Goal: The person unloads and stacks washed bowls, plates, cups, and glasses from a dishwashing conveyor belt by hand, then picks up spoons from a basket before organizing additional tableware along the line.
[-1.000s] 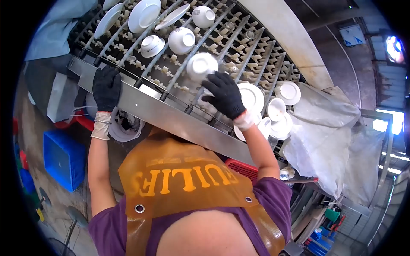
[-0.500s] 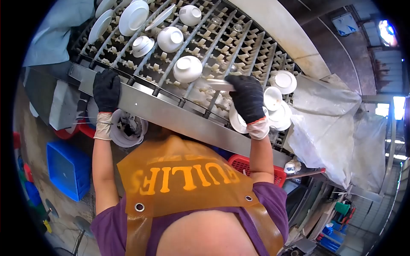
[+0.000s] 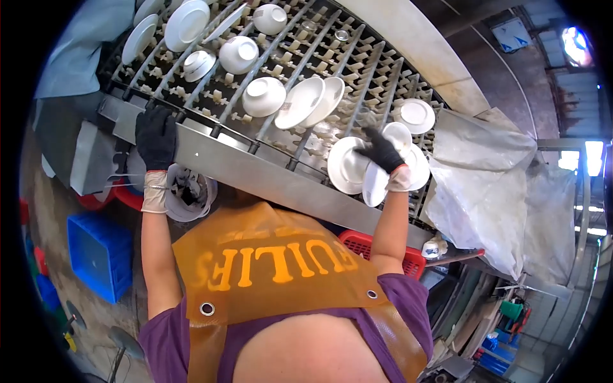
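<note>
My left hand (image 3: 155, 137), in a black glove, rests on the metal edge (image 3: 211, 143) of a conveyor, its fingers lying over the rim. My right hand (image 3: 383, 152), gloved alike, is above a group of dishes at the right end, fingers apart. Beneath and beside it are a white plate (image 3: 345, 167), a tilted white dish (image 3: 375, 185), a small white bowl (image 3: 398, 136) and another plate (image 3: 419, 167). Two white plates (image 3: 300, 103) lean between the conveyor bars, beside an upside-down white bowl (image 3: 264, 97).
More bowls (image 3: 239, 55) and plates (image 3: 187, 25) stand on the pegged conveyor at upper left. Below its edge are a pail (image 3: 190, 195) with dark contents and a red basket (image 3: 408, 260). A blue bin (image 3: 100, 255) stands on the floor. Plastic sheeting (image 3: 479, 191) hangs at right.
My right hand has let go of the plate it held, which now leans among the bars with another, and has moved right and down to the dishes. My left hand remains on the edge.
</note>
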Tool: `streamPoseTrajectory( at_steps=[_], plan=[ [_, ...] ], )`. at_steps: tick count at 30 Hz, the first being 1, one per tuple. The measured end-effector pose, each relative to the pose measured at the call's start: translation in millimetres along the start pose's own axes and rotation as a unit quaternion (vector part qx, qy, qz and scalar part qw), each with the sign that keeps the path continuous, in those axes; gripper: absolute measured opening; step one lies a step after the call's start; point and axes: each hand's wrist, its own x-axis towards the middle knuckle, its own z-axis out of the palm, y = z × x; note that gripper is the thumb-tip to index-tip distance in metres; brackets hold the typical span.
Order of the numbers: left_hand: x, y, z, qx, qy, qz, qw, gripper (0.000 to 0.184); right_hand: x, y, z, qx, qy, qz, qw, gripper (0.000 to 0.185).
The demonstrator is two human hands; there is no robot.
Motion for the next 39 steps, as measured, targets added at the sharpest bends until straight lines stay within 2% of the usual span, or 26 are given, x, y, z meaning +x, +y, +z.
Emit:
streamPoseTrajectory(
  at_steps=[2,3,4,6,7,8,10,11,12,13,14,16,18,19,20,22,24,26,28,30,32,33,34,36,37,39],
  plan=[
    [-5,3,5,-0.011,0.004,-0.001,1.000,0.015,-17,-1,12,-0.146,-0.030,-0.013,0.989,0.087],
    [-4,6,4,-0.013,-0.005,-0.010,1.000,0.015,-21,3,11,-0.072,-0.039,-0.043,0.996,0.096],
    [-3,9,1,-0.015,-0.016,-0.015,1.000,0.015,-21,5,12,-0.039,-0.003,-0.058,0.998,0.089],
    [-7,12,-1,-0.024,-0.053,-0.013,0.998,0.016,-12,2,-4,-0.040,-0.094,0.043,0.994,0.084],
    [-11,8,4,-0.012,-0.041,0.006,0.999,0.017,-12,-5,-12,-0.074,-0.115,0.038,0.990,0.076],
    [-12,4,10,0.001,-0.021,0.021,1.000,0.017,-20,-1,-10,-0.020,-0.017,-0.041,0.999,0.071],
    [-11,13,8,0.004,-0.020,0.012,1.000,0.018,-39,-51,-34,-0.019,-0.003,-0.093,0.996,0.061],
    [-12,16,7,0.001,-0.032,0.002,0.999,0.018,-49,-76,-40,-0.056,0.047,-0.162,0.984,0.046],
    [-13,17,8,-0.001,-0.043,-0.007,0.999,0.017,-51,-101,-45,-0.157,0.054,-0.186,0.968,0.031],
    [-14,16,10,-0.003,-0.060,-0.023,0.998,0.018,-53,-120,-42,-0.228,0.101,-0.199,0.948,0.020],
    [-16,15,11,-0.005,-0.063,-0.015,0.998,0.018,-49,-124,-30,-0.255,0.157,-0.238,0.924,0.013],
    [-18,15,12,0.022,-0.064,0.002,0.998,0.019,-34,-135,-12,-0.341,0.137,-0.265,0.891,0.012],
    [-20,20,10,0.010,-0.068,0.000,0.998,0.021,-14,-119,20,-0.296,0.219,-0.309,0.877,0.019],
    [-21,23,9,0.009,-0.067,-0.002,0.998,0.021,-21,-115,24,-0.276,0.237,-0.257,0.895,0.038],
    [-20,25,10,0.010,-0.062,-0.006,0.998,0.022,-29,-109,24,-0.279,0.237,-0.259,0.894,0.038],
    [-21,32,8,0.016,-0.060,-0.005,0.998,0.022,-54,-88,23,-0.134,0.248,-0.044,0.959,0.067],
    [-22,35,8,0.020,-0.064,0.001,0.998,0.022,-80,-46,32,-0.123,0.220,0.107,0.962,0.084],
    [-24,34,10,0.020,-0.066,0.001,0.998,0.023,-99,18,59,-0.156,0.289,0.208,0.921,0.084],
    [-29,30,16,0.015,-0.068,0.002,0.998,0.023,-114,57,62,-0.135,0.335,0.168,0.917,0.079],
    [-31,33,18,0.013,-0.063,0.003,0.998,0.022,-112,68,44,0.038,0.241,0.267,0.932,0.074],
    [-30,37,17,0.020,-0.065,-0.002,0.998,0.020,-102,77,46,0.198,0.235,0.267,0.913,0.070],
    [-30,38,17,0.021,-0.065,0.000,0.998,0.020,-96,48,31,0.282,0.158,0.272,0.906,0.066],
    [-31,39,17,0.012,-0.065,-0.001,0.998,0.020,-93,46,38,0.348,0.132,0.207,0.905,0.057],
    [-33,44,16,0.008,-0.059,-0.008,0.998,0.019,-86,31,44,0.410,0.129,0.138,0.892,0.048],
    [-33,48,16,-0.009,-0.051,-0.007,0.999,0.019,-82,14,39,0.438,0.162,0.125,0.876,0.039],
    [-33,52,15,-0.039,-0.031,0.003,0.999,0.018,-84,-21,15,0.382,0.240,0.094,0.888,0.034]
  ],
)
